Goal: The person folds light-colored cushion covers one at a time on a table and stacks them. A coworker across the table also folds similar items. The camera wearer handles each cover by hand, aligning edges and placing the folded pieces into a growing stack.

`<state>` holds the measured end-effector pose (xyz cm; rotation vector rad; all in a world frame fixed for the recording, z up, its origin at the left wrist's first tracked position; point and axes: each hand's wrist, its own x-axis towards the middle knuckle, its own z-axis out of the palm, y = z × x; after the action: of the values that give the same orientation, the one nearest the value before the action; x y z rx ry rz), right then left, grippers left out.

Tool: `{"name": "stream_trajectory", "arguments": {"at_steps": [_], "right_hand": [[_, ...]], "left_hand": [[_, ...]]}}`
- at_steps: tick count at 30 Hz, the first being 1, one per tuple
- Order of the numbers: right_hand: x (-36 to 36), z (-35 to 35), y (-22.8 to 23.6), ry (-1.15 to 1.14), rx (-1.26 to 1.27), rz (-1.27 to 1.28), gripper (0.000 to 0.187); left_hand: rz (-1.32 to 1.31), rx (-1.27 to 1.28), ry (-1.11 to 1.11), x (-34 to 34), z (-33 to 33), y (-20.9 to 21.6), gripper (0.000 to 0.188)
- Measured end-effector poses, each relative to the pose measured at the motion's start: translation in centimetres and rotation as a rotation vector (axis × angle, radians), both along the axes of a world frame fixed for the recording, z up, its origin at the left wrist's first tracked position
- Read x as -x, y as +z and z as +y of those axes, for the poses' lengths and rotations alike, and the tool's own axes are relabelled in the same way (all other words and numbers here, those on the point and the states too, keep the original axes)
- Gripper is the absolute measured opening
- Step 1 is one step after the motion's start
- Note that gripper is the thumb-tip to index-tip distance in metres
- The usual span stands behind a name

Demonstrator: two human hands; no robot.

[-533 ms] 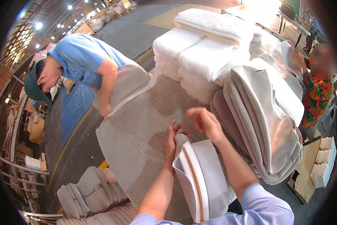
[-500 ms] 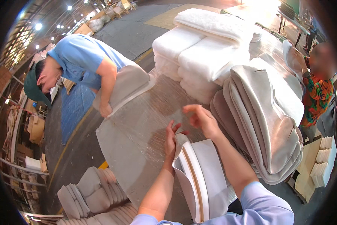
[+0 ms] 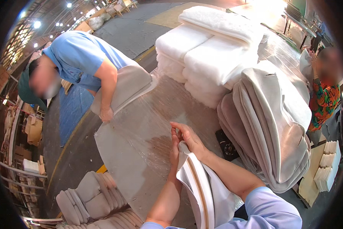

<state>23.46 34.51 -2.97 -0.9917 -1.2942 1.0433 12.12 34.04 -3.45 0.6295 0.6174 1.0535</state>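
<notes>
A grey cushion cover [image 3: 211, 179] with a long brown zipper strip on white tape stands between my forearms, against my body. My left hand [image 3: 174, 149] is at the left of its far end, fingers pointing up and pressed together. From the right, my right hand [image 3: 193, 142] reaches over that end, and its fingertips meet those of the left. Both hands are closed; whatever lies between the fingertips is hidden or too small to name. Beneath is a table [image 3: 133, 168] covered in clear plastic film.
White padding blocks [image 3: 206, 49] are piled at the back. Folded grey covers [image 3: 263, 126] are heaped on the right, beside a small black object [image 3: 227, 145]. A co-worker [image 3: 80, 57] leans over a grey cushion [image 3: 129, 84] at left; another person [image 3: 326, 87] stands far right. Stacked grey cushions [image 3: 91, 198] sit lower left.
My right hand has come down and left to meet my left hand at the cover's end; before, the two were apart with fingers spread. The cover has narrowed between my arms.
</notes>
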Motion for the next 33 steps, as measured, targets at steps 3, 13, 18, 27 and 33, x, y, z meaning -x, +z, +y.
{"name": "stream_trajectory", "arguments": {"at_steps": [3,13,18,27,33], "right_hand": [[-0.9,0.1,-0.3,0.022,-0.016,0.002,0.086],[-6.6,4.9,-4.6,0.337,0.482,0.402,0.091],[-1.7,2.1,-2.3,0.184,0.274,0.188,0.089],[-2.1,-0.7,-1.0,0.175,0.193,0.086,0.082],[-3.3,0.7,-2.4,0.239,0.307,0.392,0.085]], "left_hand": [[0.152,0.028,-0.001,-0.5,-0.3,0.9,0.073],[0.164,0.344,-0.072,-0.9,-1.5,1.2,0.076],[0.002,0.613,-0.152,0.4,-3.9,-1.7,0.077],[0.049,0.432,-0.073,0.0,-4.6,-0.3,0.072],[-0.056,0.243,-0.004,-0.5,-2.2,3.2,0.065]]}}
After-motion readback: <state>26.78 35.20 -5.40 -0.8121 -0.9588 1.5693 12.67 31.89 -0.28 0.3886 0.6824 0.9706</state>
